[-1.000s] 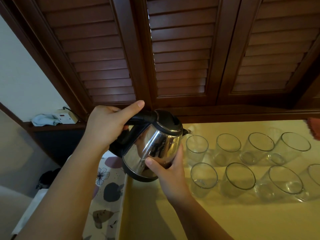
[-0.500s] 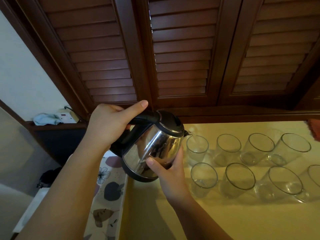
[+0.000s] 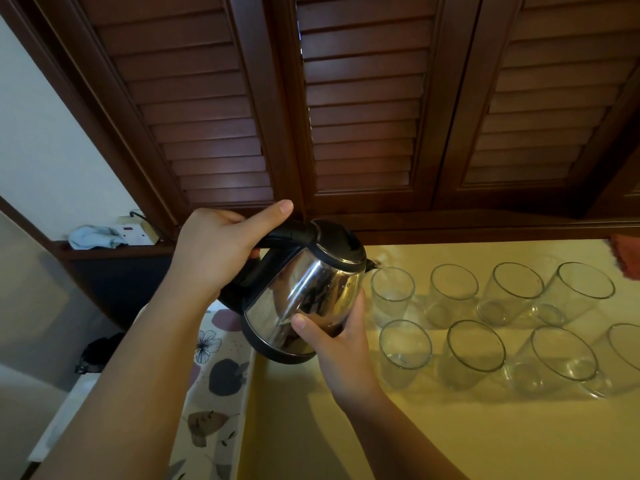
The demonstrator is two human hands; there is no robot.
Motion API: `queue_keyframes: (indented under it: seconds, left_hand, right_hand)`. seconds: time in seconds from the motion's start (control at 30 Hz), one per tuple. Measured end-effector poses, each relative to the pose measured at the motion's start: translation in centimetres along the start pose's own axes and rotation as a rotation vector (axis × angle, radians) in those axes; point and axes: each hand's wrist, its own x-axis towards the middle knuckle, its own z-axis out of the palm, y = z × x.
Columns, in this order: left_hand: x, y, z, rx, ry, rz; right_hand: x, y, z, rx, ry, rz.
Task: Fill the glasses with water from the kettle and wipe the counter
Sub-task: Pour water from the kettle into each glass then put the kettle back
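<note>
A shiny steel kettle (image 3: pixel 308 289) with a black lid and handle is tilted to the right, its spout over the rim of the back-left glass (image 3: pixel 392 294). My left hand (image 3: pixel 221 251) grips the black handle, thumb stretched along its top. My right hand (image 3: pixel 337 337) cups the kettle's lower side from beneath, thumb on the steel. Several clear glasses stand in two rows on the yellow counter (image 3: pixel 450 427); the front-left glass (image 3: pixel 403 351) is just right of my right hand. A thin stream seems to run from the spout; the water level is hard to make out.
Dark louvred shutters (image 3: pixel 363 116) rise behind the counter. A reddish cloth (image 3: pixel 625 259) lies at the far right edge. Left of the counter sits a flower-patterned surface (image 3: pixel 211 393). A ledge at the left holds a blue cloth (image 3: pixel 91 237) and a white socket box (image 3: pixel 135 232).
The kettle has tipped a little further right, bringing the spout over the back-left glass. Both hands keep their hold.
</note>
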Motion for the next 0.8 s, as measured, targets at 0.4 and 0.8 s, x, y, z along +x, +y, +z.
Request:
queue_keyframes:
  seconds: [0.4, 0.8]
  left_hand:
    - [-0.7, -0.4, 0.2, 0.032, -0.014, 0.008]
    - [-1.4, 0.2, 0.2, 0.02, 0.018, -0.002]
  right_hand:
    - [-0.8, 0.2, -0.4, 0.004, -0.003, 0.043]
    - [-0.9, 0.3, -0.6, 0.0, -0.018, 0.04]
